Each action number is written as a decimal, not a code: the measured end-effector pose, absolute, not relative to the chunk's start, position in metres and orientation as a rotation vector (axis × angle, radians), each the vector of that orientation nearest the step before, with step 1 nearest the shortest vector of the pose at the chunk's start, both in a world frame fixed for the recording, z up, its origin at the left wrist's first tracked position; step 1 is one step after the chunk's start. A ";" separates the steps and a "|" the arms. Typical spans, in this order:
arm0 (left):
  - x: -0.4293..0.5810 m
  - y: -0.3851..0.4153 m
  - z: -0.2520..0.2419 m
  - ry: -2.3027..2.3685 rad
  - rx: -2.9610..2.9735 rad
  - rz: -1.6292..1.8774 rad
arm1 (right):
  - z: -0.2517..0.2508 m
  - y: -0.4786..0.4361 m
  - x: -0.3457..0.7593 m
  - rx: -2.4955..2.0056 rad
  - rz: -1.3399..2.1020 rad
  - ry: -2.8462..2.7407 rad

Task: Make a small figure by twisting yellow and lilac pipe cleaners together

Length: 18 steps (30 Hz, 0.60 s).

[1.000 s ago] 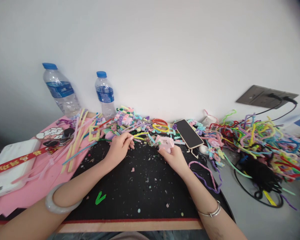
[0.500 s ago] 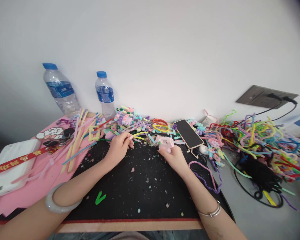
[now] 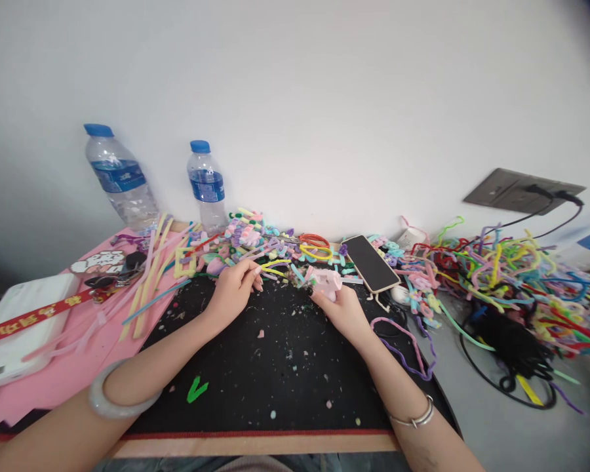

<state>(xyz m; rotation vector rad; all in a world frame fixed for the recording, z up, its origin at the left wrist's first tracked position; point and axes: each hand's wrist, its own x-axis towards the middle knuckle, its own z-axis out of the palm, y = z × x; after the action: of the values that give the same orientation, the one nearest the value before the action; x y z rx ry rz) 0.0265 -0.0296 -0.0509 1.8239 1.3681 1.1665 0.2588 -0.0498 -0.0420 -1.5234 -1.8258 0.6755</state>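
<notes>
My left hand rests on the black mat with its fingers pinched on a thin yellow pipe cleaner at the edge of a pile of small pastel pieces. My right hand is wrapped round a small pink tool whose tip points left toward that pipe cleaner. The two hands are a short gap apart, at the far side of the mat.
Two water bottles stand by the wall. A phone lies right of the hands. A big tangle of coloured pipe cleaners and a black cable fill the right. Pink sheets and a white box lie left.
</notes>
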 end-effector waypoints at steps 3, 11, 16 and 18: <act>0.027 -0.030 -0.051 1.369 1.828 1.163 | -0.042 -0.050 0.259 -1.524 0.670 -1.833; 0.026 -0.029 -0.051 1.367 1.832 1.168 | -0.042 -0.050 0.260 -1.547 0.670 -1.851; 0.025 -0.029 -0.053 1.368 1.849 1.158 | -0.041 -0.050 0.260 -1.556 0.653 -1.872; 0.024 -0.028 -0.054 1.365 1.865 1.154 | -0.040 -0.050 0.260 -1.568 0.651 -1.882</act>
<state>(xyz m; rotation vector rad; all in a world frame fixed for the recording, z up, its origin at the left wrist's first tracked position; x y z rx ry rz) 0.0244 -0.0282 -0.0539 1.8648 1.3652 1.1536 0.2604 -0.0496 -0.0404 -1.5675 -1.8822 0.6507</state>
